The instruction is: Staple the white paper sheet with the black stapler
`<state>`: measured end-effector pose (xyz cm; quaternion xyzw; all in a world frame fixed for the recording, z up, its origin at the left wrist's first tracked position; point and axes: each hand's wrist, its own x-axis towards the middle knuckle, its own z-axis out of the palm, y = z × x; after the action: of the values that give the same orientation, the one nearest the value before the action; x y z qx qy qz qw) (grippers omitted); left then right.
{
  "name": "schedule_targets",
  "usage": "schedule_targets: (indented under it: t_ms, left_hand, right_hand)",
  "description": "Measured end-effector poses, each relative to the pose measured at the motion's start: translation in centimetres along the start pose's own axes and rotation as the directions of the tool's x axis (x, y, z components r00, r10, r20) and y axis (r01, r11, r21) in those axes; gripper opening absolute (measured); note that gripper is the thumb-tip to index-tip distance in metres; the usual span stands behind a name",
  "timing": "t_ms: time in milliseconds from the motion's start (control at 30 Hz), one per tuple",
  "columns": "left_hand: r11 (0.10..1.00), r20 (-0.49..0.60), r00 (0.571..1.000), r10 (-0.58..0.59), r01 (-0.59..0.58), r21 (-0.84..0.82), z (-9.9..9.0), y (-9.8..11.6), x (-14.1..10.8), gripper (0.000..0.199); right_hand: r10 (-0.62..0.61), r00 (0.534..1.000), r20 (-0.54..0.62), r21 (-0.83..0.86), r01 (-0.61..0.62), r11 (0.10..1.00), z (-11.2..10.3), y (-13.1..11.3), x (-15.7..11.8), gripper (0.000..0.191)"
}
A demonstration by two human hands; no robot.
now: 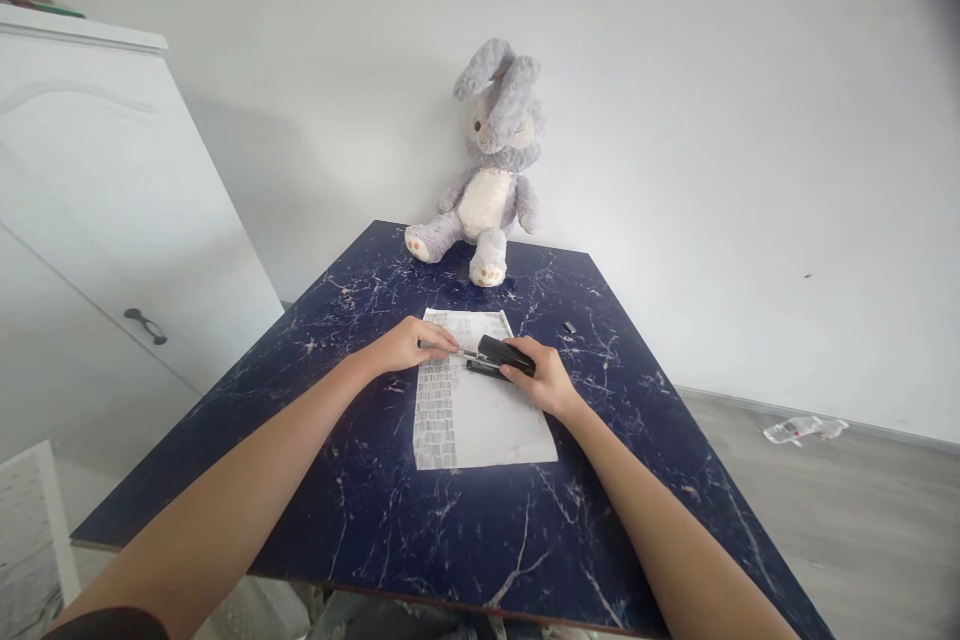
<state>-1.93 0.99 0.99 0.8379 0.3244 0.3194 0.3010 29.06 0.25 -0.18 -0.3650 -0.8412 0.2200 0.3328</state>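
Observation:
A black stapler (501, 352) is tilted open over a sheet of paper, its dark upper arm apart from its base. My right hand (546, 378) is wrapped round its rear end, thumb on the near side. From between the two halves a thin metal rail (471, 354) points left, and the closed fingers of my left hand (415, 344) pinch its end. Whether anything small is between those fingertips is hidden. Beneath both hands the white paper (495, 425), with a grey brick-like pattern along its left side, lies flat on the table.
The dark blue marbled table (360, 510) narrows toward the wall. A plush rabbit (491, 180) sits at its far end. Right of the paper lies a small dark piece (569, 327). A white cabinet (112, 180) stands left; clear plastic packaging (802, 430) is on the floor at right.

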Motion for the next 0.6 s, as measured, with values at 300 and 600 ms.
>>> schedule_targets:
  t_ms: [300,600]
  left_hand:
    - [0.990,-0.091,0.995,0.043,-0.055,-0.134,3.1,3.8,0.8,0.036]
    - [0.997,-0.203,0.979,-0.022,0.035,0.065,3.6,3.5,1.1,0.025]
  right_hand:
    - [-0.173,0.984,0.053,0.194,0.160,0.968,-0.5,-2.8,-0.6,0.029]
    - [0.012,0.987,-0.161,0.116,0.007,0.993,-1.2,-2.3,-0.2,0.033]
